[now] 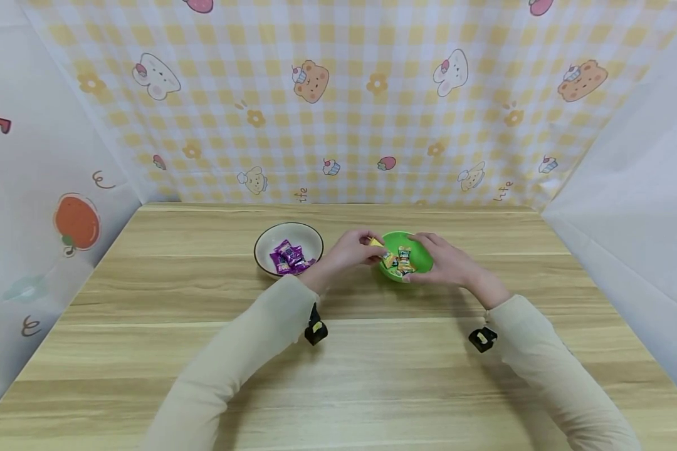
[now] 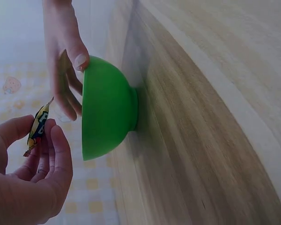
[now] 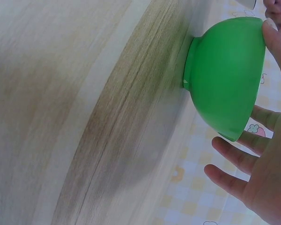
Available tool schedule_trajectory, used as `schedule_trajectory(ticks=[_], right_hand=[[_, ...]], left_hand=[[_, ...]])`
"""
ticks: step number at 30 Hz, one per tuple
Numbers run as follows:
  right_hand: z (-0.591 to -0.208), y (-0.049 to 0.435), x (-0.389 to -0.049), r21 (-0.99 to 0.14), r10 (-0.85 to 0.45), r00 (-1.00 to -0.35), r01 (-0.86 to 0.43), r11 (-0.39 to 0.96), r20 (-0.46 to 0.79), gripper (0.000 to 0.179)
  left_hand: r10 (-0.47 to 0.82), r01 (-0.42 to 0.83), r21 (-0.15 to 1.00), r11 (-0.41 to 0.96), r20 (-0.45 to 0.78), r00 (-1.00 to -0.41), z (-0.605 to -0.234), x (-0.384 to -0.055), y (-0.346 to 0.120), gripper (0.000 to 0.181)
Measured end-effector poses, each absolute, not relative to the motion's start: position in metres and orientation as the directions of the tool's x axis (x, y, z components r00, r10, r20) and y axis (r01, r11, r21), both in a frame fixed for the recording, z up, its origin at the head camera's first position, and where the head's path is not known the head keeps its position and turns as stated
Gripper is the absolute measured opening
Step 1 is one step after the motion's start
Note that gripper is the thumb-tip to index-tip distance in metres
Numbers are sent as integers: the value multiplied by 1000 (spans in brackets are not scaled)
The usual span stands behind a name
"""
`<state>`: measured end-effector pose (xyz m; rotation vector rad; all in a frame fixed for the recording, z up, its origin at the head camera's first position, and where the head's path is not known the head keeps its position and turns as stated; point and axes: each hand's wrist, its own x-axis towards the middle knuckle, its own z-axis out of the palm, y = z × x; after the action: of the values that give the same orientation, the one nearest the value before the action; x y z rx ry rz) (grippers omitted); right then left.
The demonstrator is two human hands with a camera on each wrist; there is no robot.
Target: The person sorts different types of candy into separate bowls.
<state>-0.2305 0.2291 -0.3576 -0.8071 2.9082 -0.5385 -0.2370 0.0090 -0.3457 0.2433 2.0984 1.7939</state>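
My left hand (image 1: 352, 247) pinches a small yellow wrapped candy (image 2: 36, 127) between thumb and fingertips, just over the left rim of the green bowl (image 2: 105, 110). In the left wrist view the wrapper shows dark lettering and twisted ends. My right hand (image 1: 448, 262) holds the bowl from its right side, the thumb at the near rim and fingers toward the far rim. Several yellow candies (image 1: 404, 258) lie inside. Left of it, a cream bowl (image 1: 266, 241) with a dark rim holds several purple-wrapped candies (image 1: 286, 255); my left forearm partly covers its near right edge.
Both bowls stand on a wood-grain table (image 1: 383, 382) near its back edge. Behind it hangs a yellow checked cloth (image 1: 344, 131) with cartoon prints. White sheets (image 1: 632, 188) flank the sides. Each wrist bears a small black camera (image 1: 316, 332).
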Motion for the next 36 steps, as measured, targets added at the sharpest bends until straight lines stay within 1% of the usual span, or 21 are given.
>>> schedule_trajectory(ticks=[6,9,12,16,23,26,29,33,36], right_hand=[[-358,229,-231,-356,-509,-860,-481,801,17,92],[-358,230,-231,-358,-510,-860,-483,799,21,91],[-358,230,-231,-356,-514,-857,-490,796,32,90],[-358,230,-231,-352,-523,-852,-503,790,44,90],[-358,230,-231,-343,-520,-853,-500,795,39,92],[-358,230,-231,-341,-517,-855,-498,797,40,92],[-359,231,-231,-339,-520,-853,-503,795,45,92],[-359,231,-231,-345,-521,-852,-504,792,49,93],[-359,230,-231,-343,-521,-852,-504,793,47,93]], left_hand=[[313,-96,976,195,-154,-937,-346,-245,21,21],[298,-100,975,201,-158,-941,-345,-245,25,26],[305,-111,978,177,-161,-939,-343,-244,27,33],[311,-116,980,161,-162,-936,-342,-240,26,34],[320,-72,977,202,-135,-938,-343,-230,14,29],[343,-44,979,197,-111,-933,-346,-223,7,26],[358,-26,982,188,-94,-929,-349,-214,0,27],[364,4,985,170,-59,-930,-352,-202,-10,28],[352,34,985,167,-28,-935,-353,-193,-19,25]])
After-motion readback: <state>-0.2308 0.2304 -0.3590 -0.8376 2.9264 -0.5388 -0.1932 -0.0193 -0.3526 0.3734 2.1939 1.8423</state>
